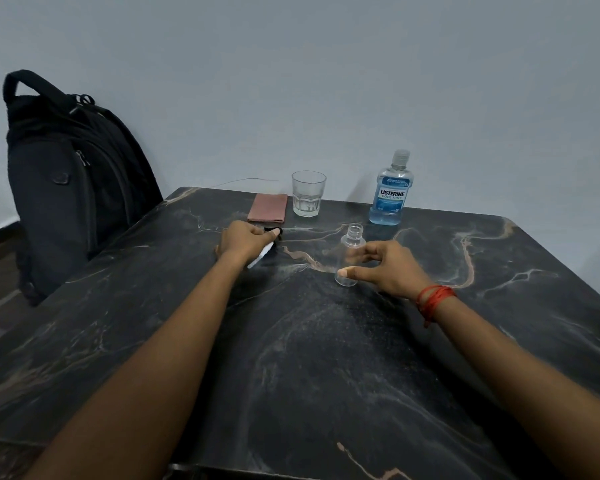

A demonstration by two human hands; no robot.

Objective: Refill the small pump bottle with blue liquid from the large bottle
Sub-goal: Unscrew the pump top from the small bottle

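Head view, looking down at 2 bare forearms stretched fwd over a dark marble-look table [326, 358] w/ tan veins.

Left hand [245, 239] lies palm down near table centre-left, knuckles up, fingers curled around a pump cap [274, 233]. Black pump head shows at the fingertips; a white tube [260, 258] sticks out under the hand, toward the camera. Grip looks closed on the cap, which seems to rest on or just above the table.

Right hand [387, 268] sits to the right, wrist low, red thread [432, 297] tied round it. Thumb points left across the base of the small bottle [349, 256]; fingers arc loosely round its upper part. Thumb tip overlaps the bottle bottom; fingers look slack, so whether it is a firm hold or a loose touch can't be told.

Small bottle is clear, empty, uncapped, upright on the table, between both hands, nearer the right.

Big bottle [390, 188] stands upright at the far edge, behind the small 1 and well apart from both hands. Cap on, blue liquid inside, blue label.

Left of it, an empty glass [307, 194], upright. Just beside that, a folded pink cloth [268, 207], lying flat, close behind the left hand.

Black backpack [73, 174] stands off the table's left side, against a pale wall [291, 81].
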